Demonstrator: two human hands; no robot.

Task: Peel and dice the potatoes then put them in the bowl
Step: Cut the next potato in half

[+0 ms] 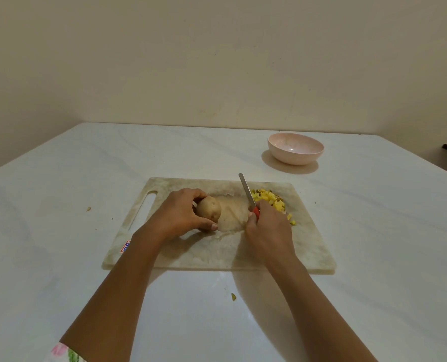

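The left hand (183,214) curled fingers and thumb round an unpeeled potato (209,209) on the cutting board (217,254). The right hand (269,228) gripped a red-handled knife (247,190), its blade pointing away. Yellow diced potato (270,199) lay just beyond those fingers. The pink bowl (293,157) stood well past them, showing its glossy inside.
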